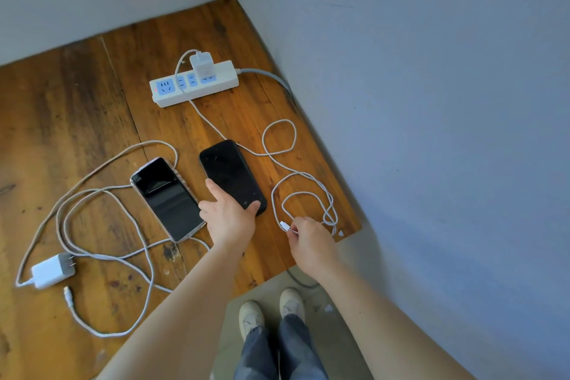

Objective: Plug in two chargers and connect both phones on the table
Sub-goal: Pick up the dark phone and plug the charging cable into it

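Limp white cable (279, 160): keep your right hand (308, 241) pinching its stiff plug while your left hand (229, 216), fingers spread, pins the slippery black phone (229, 173) beside it.

Worn wood table (92, 120), glossy phones (168, 197)

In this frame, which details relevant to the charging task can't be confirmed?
- Black phone: its near end and port, covered by the left hand in the head view.
- Cable connector: type too small to tell; right hand pinches just behind it.
- Silver phone: its port is too small to see.
- Power strip: the socket under the plugged charger is hidden by it.
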Demonstrator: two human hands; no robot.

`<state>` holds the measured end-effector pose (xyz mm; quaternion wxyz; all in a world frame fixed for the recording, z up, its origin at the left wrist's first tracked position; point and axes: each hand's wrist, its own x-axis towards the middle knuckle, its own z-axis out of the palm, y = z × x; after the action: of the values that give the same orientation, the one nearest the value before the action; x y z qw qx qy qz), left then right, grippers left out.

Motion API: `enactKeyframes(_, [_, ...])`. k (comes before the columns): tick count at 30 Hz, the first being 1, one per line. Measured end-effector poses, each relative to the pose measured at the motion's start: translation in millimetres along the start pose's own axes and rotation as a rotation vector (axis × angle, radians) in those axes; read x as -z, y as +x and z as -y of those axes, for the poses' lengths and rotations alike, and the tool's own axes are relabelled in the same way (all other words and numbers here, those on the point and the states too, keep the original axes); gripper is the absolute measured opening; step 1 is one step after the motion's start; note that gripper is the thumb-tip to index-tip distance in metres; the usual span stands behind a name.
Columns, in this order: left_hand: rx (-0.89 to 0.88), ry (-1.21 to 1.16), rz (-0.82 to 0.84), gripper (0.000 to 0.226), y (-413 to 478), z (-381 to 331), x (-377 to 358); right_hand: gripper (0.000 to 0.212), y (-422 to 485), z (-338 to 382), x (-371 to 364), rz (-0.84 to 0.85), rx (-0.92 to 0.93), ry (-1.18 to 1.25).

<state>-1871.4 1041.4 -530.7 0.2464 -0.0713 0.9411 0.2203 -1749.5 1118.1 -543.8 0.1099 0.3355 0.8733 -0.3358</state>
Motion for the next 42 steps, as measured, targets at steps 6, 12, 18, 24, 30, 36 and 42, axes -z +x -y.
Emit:
enactKeyframes(6, [0.109,-0.077,0.018,0.115,12,-4,1,0.02,-1,0,4,0.021,-0.046,0.039])
enactKeyframes(12, [0.13,-0.138,0.05,0.081,15,-2,5,0.013,-2,2,10,-0.005,-0.086,0.098])
enactKeyframes(18, [0.091,-0.43,0.169,0.015,4,9,35,0.015,-11,10,33,-0.012,-0.115,0.174])
enactKeyframes(24, [0.371,-0.841,0.381,0.024,-36,9,86,0.027,-43,37,78,-0.052,-0.012,0.206])
enactKeyframes(30, [0.357,-1.078,0.519,0.028,-90,18,139,0.028,-91,72,123,-0.069,0.106,0.311])
enactKeyframes(36, [0.286,-1.211,0.583,0.034,-116,22,167,0.023,-130,95,140,-0.11,0.281,0.271])
enactKeyframes(42, [0.22,-1.25,0.595,0.032,-128,19,182,0.027,-140,112,142,-0.106,0.381,0.164])
